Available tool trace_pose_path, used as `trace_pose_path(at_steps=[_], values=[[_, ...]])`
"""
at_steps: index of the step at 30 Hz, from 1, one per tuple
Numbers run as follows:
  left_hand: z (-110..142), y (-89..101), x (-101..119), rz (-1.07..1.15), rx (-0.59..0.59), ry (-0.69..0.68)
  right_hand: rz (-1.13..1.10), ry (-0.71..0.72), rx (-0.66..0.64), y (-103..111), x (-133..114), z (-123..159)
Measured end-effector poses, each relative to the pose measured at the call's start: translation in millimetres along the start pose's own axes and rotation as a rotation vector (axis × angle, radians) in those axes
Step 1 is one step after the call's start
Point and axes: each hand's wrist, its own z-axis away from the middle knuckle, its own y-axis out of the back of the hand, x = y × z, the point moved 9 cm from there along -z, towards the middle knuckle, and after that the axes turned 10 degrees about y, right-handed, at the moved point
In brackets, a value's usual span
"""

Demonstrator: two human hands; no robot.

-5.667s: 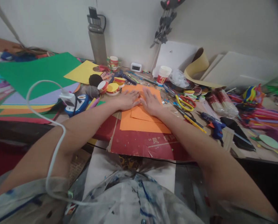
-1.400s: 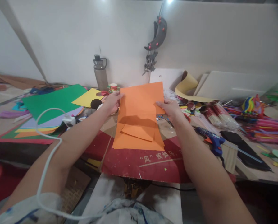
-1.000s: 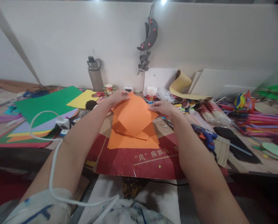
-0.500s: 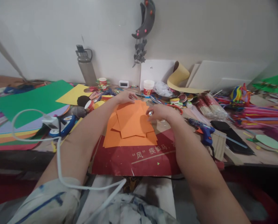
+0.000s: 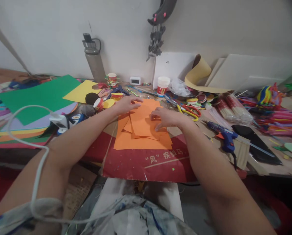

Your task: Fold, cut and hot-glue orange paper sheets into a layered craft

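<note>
A loose stack of orange paper (image 5: 143, 143) lies on a red printed cardboard sheet (image 5: 126, 168) in front of me, its sheets at different angles. At the stack's upper left is my left hand (image 5: 129, 103), fingers stretched out with the thumb apart, holding nothing I can see. On the right side my right hand (image 5: 165, 117) hovers over or rests on the top sheet; I cannot tell which. Its fingers are bent, and the thumb stands apart from them with nothing visible between.
Yellow-handled scissors (image 5: 191, 112) and a blue glue gun (image 5: 225, 137) lie to the right, beside a black phone (image 5: 255, 143). A paper cup (image 5: 162, 85) and a bottle (image 5: 95, 62) stand behind. Green paper (image 5: 40, 94) lies left. A white cable (image 5: 38, 176) hangs close by my left arm.
My right hand has moved inward over the orange paper, its thumb and fingers now apart. My left hand stays at the upper left edge. The whole view has shifted slightly.
</note>
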Motion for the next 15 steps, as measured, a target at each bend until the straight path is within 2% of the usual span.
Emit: trace_pose_path(at_steps=[3, 7, 11, 15], values=[[16.4, -11.7, -0.2, -0.059, -0.077, -0.015, -0.038, 0.021, 0.024, 1.0, 0.9, -1.9], [24.7, -22.8, 1.8, -0.094, -0.188, -0.093, -0.079, 0.018, 0.103, 6.7, 5.8, -5.1], [27.5, -12.8, 1.5, 0.029, -0.234, -0.2, -0.151, -0.039, 0.181, 15.6, 14.7, -1.8], [30.3, -8.2, 0.5, 0.133, -0.295, -0.195, -0.242, -0.06, 0.36, 33.7, 17.2, 9.5]])
